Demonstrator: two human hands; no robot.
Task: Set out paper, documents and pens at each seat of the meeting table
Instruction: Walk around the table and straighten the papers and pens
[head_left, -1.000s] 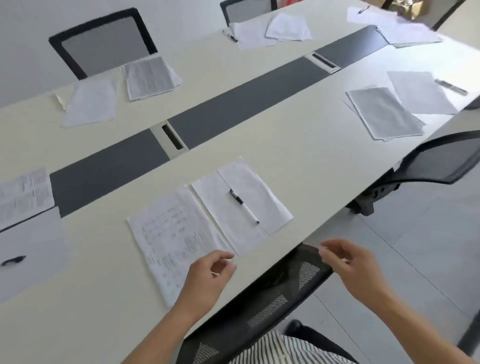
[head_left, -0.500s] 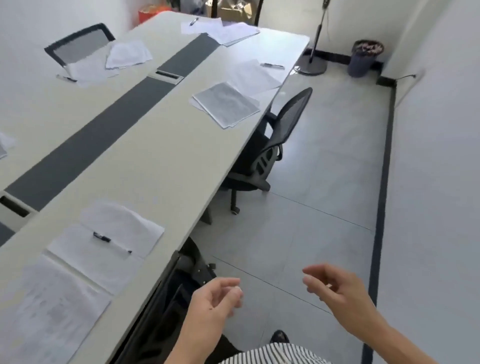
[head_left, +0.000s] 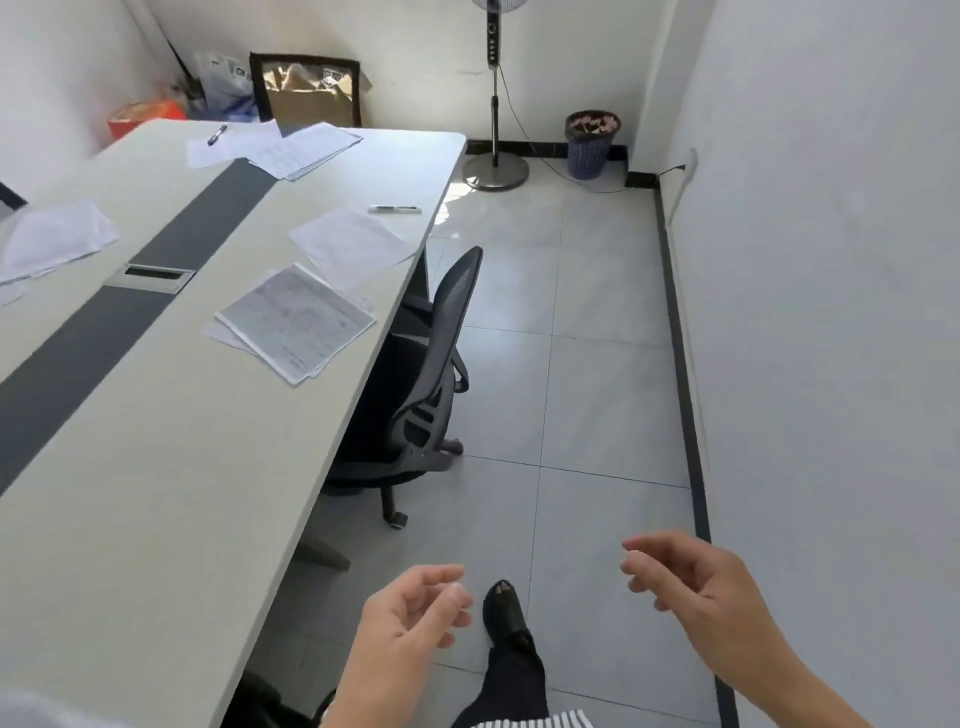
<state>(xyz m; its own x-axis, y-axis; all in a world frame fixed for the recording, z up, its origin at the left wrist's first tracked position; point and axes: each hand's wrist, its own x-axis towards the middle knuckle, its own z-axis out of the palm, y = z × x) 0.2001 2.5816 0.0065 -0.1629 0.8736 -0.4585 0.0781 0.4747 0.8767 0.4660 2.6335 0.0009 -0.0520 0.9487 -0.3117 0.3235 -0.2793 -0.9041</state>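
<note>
My left hand (head_left: 410, 618) and my right hand (head_left: 696, 587) hang over the grey floor beside the table, fingers loosely curled, holding nothing. On the long meeting table (head_left: 156, 467), a printed document stack (head_left: 296, 322) lies at the seat by the black chair (head_left: 431, 374). Blank paper (head_left: 353, 247) sits just beyond it, with a pen (head_left: 395, 209) near the table edge. At the far end, more sheets (head_left: 296, 148) lie with a second pen (head_left: 217, 135) on them. White papers (head_left: 52, 239) rest across the dark centre strip.
A standing fan (head_left: 493, 104) and a waste bin (head_left: 592, 143) stand against the far wall. Boxes and bags (head_left: 306, 93) crowd the far corner. My foot in a black shoe (head_left: 506, 613) is on the tiled floor. A white wall (head_left: 831, 312) runs along the right.
My view has swung right, away from the seat with the document, paper and pen, toward the far end of the table and the floor. Both hands stay empty and left the table edge.
</note>
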